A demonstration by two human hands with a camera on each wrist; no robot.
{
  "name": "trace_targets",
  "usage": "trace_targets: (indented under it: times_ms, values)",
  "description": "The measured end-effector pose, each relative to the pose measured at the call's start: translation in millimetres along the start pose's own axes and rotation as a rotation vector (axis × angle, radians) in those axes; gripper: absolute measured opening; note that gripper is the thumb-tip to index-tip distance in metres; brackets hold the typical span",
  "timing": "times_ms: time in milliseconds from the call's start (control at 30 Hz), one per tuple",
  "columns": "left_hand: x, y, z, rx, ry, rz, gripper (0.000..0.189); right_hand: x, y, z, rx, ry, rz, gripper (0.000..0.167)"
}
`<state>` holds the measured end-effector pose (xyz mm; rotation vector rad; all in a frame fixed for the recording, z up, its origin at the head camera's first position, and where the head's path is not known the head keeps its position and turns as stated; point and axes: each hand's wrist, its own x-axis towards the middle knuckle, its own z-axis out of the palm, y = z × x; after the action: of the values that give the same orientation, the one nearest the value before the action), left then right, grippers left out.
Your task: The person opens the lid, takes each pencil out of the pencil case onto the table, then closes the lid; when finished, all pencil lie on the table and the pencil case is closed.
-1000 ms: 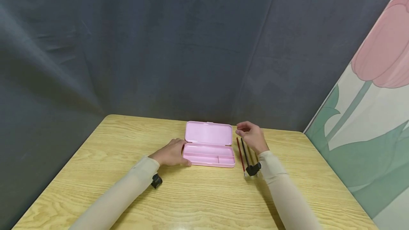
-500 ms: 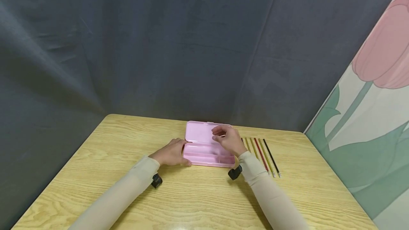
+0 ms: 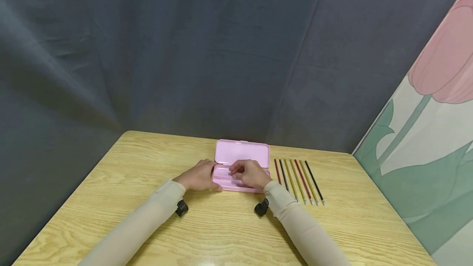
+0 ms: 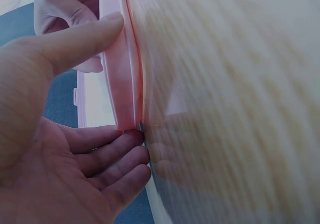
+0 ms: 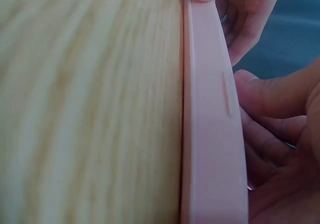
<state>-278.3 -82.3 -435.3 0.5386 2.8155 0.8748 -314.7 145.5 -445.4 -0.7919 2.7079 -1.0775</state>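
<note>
A pink pencil case (image 3: 242, 152) lies unfolded on the table, its lid tilted back and its compartmented base in front. My left hand (image 3: 201, 176) holds the left end of the base. In the left wrist view its thumb (image 4: 95, 34) lies along the front wall while the fingers (image 4: 125, 146) are at the end. My right hand (image 3: 251, 174) reaches over the base, fingers loosely bent and thumb apart from them; I see nothing between them. In the right wrist view the case wall (image 5: 215, 134) partly hides these fingertips.
To the right of the case, several pencils (image 3: 304, 180) in red, black and yellow lie side by side, eraser ends toward me. The wooden table (image 3: 221, 233) ends at a dark curtain (image 3: 207, 73). A tulip-patterned cloth (image 3: 425, 134) hangs on the right.
My right hand has moved left from above the pencils, past the lid, to over the base of the case, uncovering the row of pencils. My left hand has stayed in place.
</note>
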Motion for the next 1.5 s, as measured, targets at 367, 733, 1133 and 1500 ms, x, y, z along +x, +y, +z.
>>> trace_targets:
  times_ms: [367,733,1133,1500]
  values:
    - [1.1,-1.7,1.4,0.004,-0.001,0.008,0.082,4.4,2.7,-0.6,0.012,-0.108,0.002,0.025]
    - [0.4,-1.4,1.6,0.009,0.003,0.003,0.081,8.2,1.7,-4.8,-0.034,-0.198,-0.091,0.037]
    - [1.2,-1.5,1.6,0.013,0.000,0.004,0.079,11.4,-4.0,-3.0,-0.162,-0.256,-0.124,0.042]
    - [0.2,0.0,0.8,0.024,-0.004,-0.005,0.083,10.1,-6.7,-3.5,-0.113,-0.191,-0.097,0.030]
